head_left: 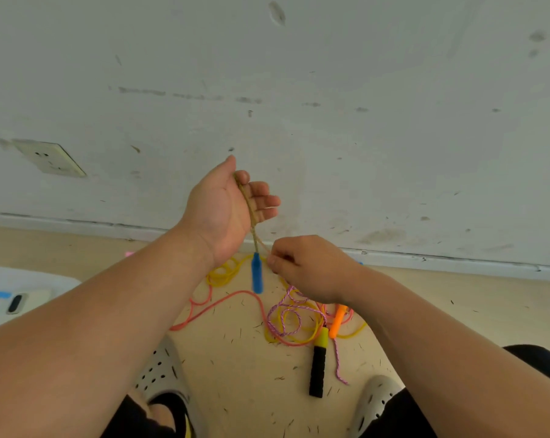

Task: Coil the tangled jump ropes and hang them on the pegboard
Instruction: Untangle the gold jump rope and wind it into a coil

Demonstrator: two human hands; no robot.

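The left hand is raised, palm near, fingers curled round a braided tan rope whose blue handle dangles. The right hand pinches a strand beside it. Below, thin tangled ropes lie on the beige floor by a scuffed white wall.

A scuffed white wall with a socket meets a littered beige floor.
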